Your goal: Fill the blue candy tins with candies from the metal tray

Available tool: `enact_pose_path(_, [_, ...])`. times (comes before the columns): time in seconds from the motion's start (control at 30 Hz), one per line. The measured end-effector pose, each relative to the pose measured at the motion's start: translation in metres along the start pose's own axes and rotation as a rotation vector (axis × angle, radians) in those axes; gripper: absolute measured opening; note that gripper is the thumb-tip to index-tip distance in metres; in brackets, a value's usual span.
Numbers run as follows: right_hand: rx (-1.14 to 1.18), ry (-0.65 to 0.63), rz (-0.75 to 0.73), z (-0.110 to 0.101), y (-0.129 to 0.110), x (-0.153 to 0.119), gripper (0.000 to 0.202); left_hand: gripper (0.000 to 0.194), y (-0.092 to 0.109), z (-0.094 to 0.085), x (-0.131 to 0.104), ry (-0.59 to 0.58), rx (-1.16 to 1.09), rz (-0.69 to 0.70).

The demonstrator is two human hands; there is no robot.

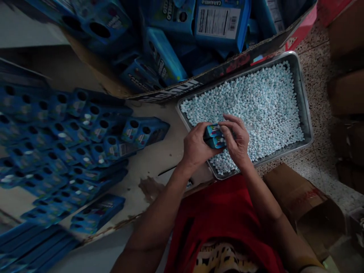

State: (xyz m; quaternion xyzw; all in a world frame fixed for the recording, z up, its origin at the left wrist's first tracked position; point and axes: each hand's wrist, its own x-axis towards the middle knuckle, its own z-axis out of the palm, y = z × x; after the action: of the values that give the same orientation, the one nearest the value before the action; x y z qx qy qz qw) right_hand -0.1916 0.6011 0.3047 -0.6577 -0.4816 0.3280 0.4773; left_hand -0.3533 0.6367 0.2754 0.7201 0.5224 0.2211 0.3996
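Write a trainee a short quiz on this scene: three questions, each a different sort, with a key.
1. True or false: the left hand grips a pair of blue boxes.

2. What fills most of the metal tray?
A) Red buttons
B) Small pale pieces
C) Coins

3. Fill in the missing word: seen in the picture, the rows of other boxes stand to the ____ of the tray.

Key: 1. True. 2. B. 3. Left.
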Motion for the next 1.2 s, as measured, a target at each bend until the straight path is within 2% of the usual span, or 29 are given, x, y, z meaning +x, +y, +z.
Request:
enact_pose_path(0.1, [-0.113,-0.2,-0.009,-0.004,0.006,0.024,0.037,0.066,0.009,0.0,0.001,-0.043,0.04,-0.001])
enact_pose_path(0.2, [-0.191,-0.435,0.096,-0.007,0.01,0.049,0.043,0.07,0.007,0.002,0.004,-0.096,0.024,0.054])
enact_pose_path(0.27, [-0.259,-0.496,0.122,-0.006,0.009,0.051,0.05,0.07,0.002,0.005,0.007,-0.067,-0.008,0.052])
enact_pose_path(0.33, [-0.348,-0.453,0.089,-0.005,0.005,0.039,0.059,0.067,-0.005,0.01,0.011,0.011,-0.043,0.027])
enact_pose_path(0.43, [-0.494,-0.383,-0.006,-0.009,-0.001,0.003,0.078,0.068,-0.015,0.019,0.014,0.076,-0.14,0.012])
enact_pose_path(0.5, [-0.524,-0.373,-0.074,-0.022,0.002,-0.016,0.085,0.076,-0.023,0.024,0.015,0.077,-0.276,0.01])
enact_pose_path(0.57, [-0.499,-0.27,-0.116,-0.046,0.016,-0.018,0.084,0.085,-0.031,0.029,0.019,0.065,-0.458,0.019])
enact_pose_path(0.63, [-0.503,-0.052,-0.096,-0.076,0.04,0.001,0.078,0.089,-0.038,0.033,0.028,0.045,-0.61,0.058])
enact_pose_path(0.7, [-0.582,0.155,-0.059,-0.1,0.071,0.036,0.073,0.089,-0.044,0.035,0.04,0.036,-0.667,0.096])
enact_pose_path(0.77, [-0.71,0.196,-0.067,-0.108,0.099,0.075,0.074,0.09,-0.05,0.037,0.051,0.035,-0.669,0.108])
enact_pose_path(0.87, [-0.845,0.177,-0.101,-0.086,0.119,0.107,0.078,0.092,-0.056,0.041,0.061,-0.017,-0.702,0.102])
enact_pose_path(0.93, [-0.844,0.172,-0.095,-0.061,0.117,0.106,0.074,0.092,-0.057,0.046,0.061,-0.053,-0.741,0.104])
enact_pose_path(1.0, [-0.756,0.183,-0.037,-0.041,0.109,0.095,0.06,0.091,-0.056,0.05,0.06,-0.062,-0.77,0.102])
enact_pose_path(1.1, [-0.424,0.208,0.129,-0.034,0.095,0.078,0.039,0.091,-0.051,0.052,0.055,-0.054,-0.776,0.112])
enact_pose_path(1.2, [0.119,0.189,0.34,-0.048,0.075,0.068,0.033,0.089,-0.043,0.046,0.049,-0.034,-0.706,0.096])
